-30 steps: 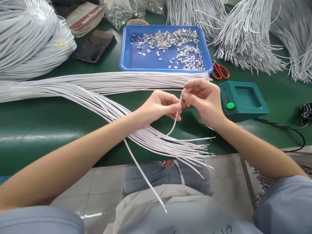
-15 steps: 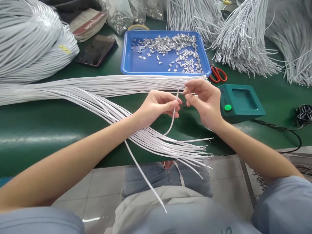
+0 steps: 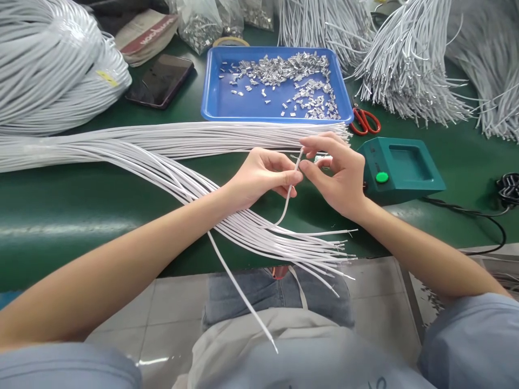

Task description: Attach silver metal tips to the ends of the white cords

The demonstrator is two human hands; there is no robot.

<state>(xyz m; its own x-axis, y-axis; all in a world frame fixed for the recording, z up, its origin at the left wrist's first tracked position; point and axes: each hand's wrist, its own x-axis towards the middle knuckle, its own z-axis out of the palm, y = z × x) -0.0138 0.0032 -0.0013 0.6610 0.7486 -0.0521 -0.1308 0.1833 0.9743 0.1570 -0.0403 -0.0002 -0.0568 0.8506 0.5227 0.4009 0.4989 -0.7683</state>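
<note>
Leftmost, a big coil of white cable (image 3: 48, 59) sits on the green bench (image 3: 81, 216), with a dark phone (image 3: 160, 80) beside it, then a blue tray (image 3: 211, 102) strewn with small metal clips (image 3: 292, 75). In front of the tray, the left hand (image 3: 261, 175) has its fingers (image 3: 290, 177) pinched shut on a thin white wire (image 3: 290, 192), its tip upright between both hands and its length curving down into the fanned bundle (image 3: 251, 232). The right hand (image 3: 338, 173) closes thumb and forefinger on that tip, just left of a green box (image 3: 401, 167) with a round button.
</note>
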